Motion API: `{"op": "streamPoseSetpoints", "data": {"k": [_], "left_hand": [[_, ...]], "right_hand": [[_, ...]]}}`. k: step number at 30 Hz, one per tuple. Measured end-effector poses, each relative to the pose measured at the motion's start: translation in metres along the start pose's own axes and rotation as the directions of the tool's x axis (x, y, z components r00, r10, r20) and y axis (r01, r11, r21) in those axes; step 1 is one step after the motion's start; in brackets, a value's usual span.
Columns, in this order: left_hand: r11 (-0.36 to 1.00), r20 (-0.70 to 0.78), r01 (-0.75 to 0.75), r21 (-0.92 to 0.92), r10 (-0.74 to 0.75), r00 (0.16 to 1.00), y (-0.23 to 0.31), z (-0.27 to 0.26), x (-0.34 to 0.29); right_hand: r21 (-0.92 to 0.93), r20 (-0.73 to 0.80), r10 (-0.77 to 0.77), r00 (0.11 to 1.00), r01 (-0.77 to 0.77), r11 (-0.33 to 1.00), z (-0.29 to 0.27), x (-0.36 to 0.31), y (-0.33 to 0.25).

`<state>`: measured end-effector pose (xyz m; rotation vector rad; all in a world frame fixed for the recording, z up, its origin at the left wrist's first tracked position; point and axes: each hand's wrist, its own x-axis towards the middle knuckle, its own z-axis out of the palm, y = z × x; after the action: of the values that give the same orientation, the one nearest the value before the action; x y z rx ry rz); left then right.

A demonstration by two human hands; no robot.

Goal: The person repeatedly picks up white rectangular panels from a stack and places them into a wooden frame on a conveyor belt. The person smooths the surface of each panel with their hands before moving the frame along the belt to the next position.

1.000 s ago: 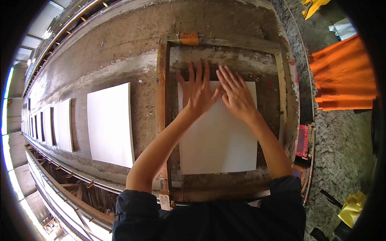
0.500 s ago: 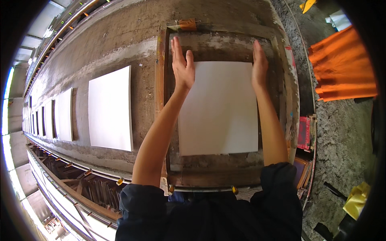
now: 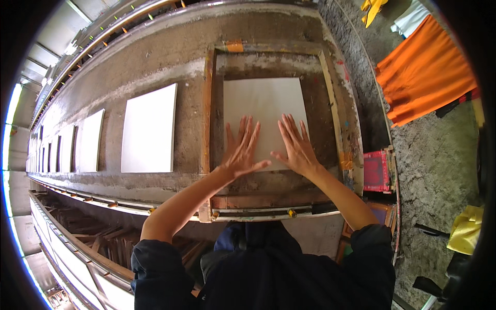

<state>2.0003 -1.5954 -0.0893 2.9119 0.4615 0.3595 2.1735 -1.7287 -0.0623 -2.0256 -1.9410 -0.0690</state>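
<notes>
A white rectangular sheet or panel (image 3: pixel 263 98) lies flat on the brown, stained table, inside a wooden frame (image 3: pixel 207 113). My left hand (image 3: pixel 242 151) rests palm down over its lower left part, fingers spread and thumb pointing inward. Opposite it, my right hand (image 3: pixel 296 147) lies on the lower right part, also flat with its fingers apart. Neither hand grips anything. The far edge of the panel shows beyond my fingertips, while my hands cover much of the near edge.
Further white panels (image 3: pixel 150 129) run in a row leftward along the long table (image 3: pixel 108 67). A metal rail (image 3: pixel 253 213) follows the near edge. At right are an orange cloth (image 3: pixel 423 72), a red framed screen (image 3: pixel 376 170) and a yellow cloth (image 3: pixel 465 230).
Both hands have come from the far side edges of the panel toward me and inward, and now lie flat on it. The view has shifted slightly.
</notes>
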Motion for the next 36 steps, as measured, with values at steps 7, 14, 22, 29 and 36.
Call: {"op": "streamPoseSetpoints", "data": {"k": [7, 14, 22, 29, 36], "left_hand": [[0.999, 0.03, 0.044, 0.005, -0.044, 0.999, 0.018, -0.002, -0.006], [0.991, 0.043, 0.119, 0.06, -0.121, 0.992, 0.024, -0.005, -0.006], [0.973, -0.178, 0.226, -0.051, -0.232, 0.956, 0.012, 0.011, -0.015], [0.951, -0.156, 0.309, -0.032, -0.31, 0.938, 0.028, -0.003, -0.008], [0.896, -0.158, 0.427, -0.12, -0.442, 0.883, 0.0, -0.064, -0.021]], "right_hand": [[0.029, 0.096, -0.076, 0.993, 0.073, 0.997, -0.004, -0.001, -0.004], [-0.103, 0.102, -0.026, 0.994, 0.037, 0.994, 0.002, -0.004, -0.007], [0.123, 0.019, 0.042, 0.999, -0.044, 0.991, 0.005, -0.023, 0.007], [0.021, 0.099, 0.026, 0.995, -0.028, 0.999, -0.002, -0.035, 0.014], [-0.065, -0.119, 0.422, 0.899, -0.431, 0.9, -0.064, -0.064, 0.06]]}}
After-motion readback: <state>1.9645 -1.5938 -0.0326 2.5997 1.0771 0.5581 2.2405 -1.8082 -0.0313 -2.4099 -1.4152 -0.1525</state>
